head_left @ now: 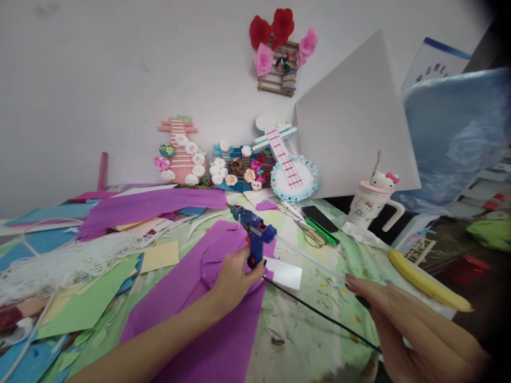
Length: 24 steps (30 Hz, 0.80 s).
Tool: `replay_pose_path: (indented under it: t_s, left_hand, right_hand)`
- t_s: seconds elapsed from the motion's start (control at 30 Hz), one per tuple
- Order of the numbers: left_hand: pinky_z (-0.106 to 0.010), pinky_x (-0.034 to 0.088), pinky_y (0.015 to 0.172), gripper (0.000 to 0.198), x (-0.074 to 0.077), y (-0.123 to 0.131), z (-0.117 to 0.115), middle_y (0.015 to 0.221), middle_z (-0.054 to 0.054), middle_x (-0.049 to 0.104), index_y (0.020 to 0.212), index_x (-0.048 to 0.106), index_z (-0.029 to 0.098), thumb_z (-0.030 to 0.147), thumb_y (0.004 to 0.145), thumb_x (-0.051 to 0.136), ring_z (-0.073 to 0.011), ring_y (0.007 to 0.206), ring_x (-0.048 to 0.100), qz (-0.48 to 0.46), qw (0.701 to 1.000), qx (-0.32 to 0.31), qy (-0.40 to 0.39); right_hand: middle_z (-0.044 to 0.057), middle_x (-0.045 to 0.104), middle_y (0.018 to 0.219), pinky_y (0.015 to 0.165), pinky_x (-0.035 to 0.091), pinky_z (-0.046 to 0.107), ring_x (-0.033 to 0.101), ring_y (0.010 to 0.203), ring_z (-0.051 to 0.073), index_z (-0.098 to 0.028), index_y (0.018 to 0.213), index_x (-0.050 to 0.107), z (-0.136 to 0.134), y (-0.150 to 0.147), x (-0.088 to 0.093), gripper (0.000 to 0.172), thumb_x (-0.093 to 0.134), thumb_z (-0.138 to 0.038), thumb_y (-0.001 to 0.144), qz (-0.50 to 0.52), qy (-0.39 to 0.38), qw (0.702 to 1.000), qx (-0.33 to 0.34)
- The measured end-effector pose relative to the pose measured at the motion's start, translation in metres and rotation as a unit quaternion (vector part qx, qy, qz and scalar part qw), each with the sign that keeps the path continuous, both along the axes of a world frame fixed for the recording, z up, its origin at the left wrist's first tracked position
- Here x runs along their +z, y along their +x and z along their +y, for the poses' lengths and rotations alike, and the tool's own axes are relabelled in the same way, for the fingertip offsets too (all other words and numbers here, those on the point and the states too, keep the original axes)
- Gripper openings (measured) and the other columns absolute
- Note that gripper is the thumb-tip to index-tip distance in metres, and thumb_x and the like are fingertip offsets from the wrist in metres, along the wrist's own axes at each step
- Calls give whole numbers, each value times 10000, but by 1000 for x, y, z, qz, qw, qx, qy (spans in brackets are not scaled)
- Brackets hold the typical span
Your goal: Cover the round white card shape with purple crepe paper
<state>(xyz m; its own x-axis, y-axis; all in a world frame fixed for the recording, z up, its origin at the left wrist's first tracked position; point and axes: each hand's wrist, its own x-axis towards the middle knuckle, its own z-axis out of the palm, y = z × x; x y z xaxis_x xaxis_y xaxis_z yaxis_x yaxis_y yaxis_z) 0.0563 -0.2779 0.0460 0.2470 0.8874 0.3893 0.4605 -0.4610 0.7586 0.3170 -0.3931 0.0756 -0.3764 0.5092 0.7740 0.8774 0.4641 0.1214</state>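
My left hand is wrapped round the handle of a blue hot glue gun, its nozzle pointing up and to the left. Behind the gun a long clear glue stick runs out toward the right. The far end of that stick is pinched at the fingertips of my right hand. Crumpled purple paper lies under and beside my left hand, on a larger purple sheet. A black cord trails from the gun's handle to the lower right.
Scissors, a green utility knife and a black phone lie past the glue stick. A cup and a banana are on the right. Coloured paper and white shreds cover the left; flower-decorated crafts lean at the wall.
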Motion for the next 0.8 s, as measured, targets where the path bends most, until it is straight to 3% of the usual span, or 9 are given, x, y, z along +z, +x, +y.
replay_pose_path:
  t_s: [0.33,0.57,0.67,0.8]
  left_hand:
    - [-249,378,608,85,2,0,-5,691,-8,574,788,559,159,211,789,491,-143,623,511,-11,999,-27,35]
    - [-255,397,640,102,4,3,-8,741,-14,596,820,569,167,215,800,481,-152,678,532,-37,999,-36,-5]
    - [-276,411,673,118,4,5,-9,771,-27,601,849,572,163,204,799,474,-166,714,544,-55,998,-35,-17]
    - [-288,424,683,123,0,6,-10,795,-35,587,904,532,163,195,819,449,-166,723,536,-79,996,-44,-15]
  right_hand:
    - [34,724,993,621,577,250,710,786,188,-269,1257,559,1,-14,1,446,534,-152,828,54,-22,998,-2]
    - [20,724,995,746,586,349,702,836,225,-298,1153,636,-6,-9,-3,385,583,-180,790,40,2,999,-33]
    - [11,732,955,680,602,325,708,780,225,-313,1141,648,-7,-9,1,387,613,-212,769,26,4,1000,-4]
    - [-1,740,808,582,596,233,708,667,190,-315,1021,702,-10,-17,4,267,642,-267,765,122,-24,992,-26]
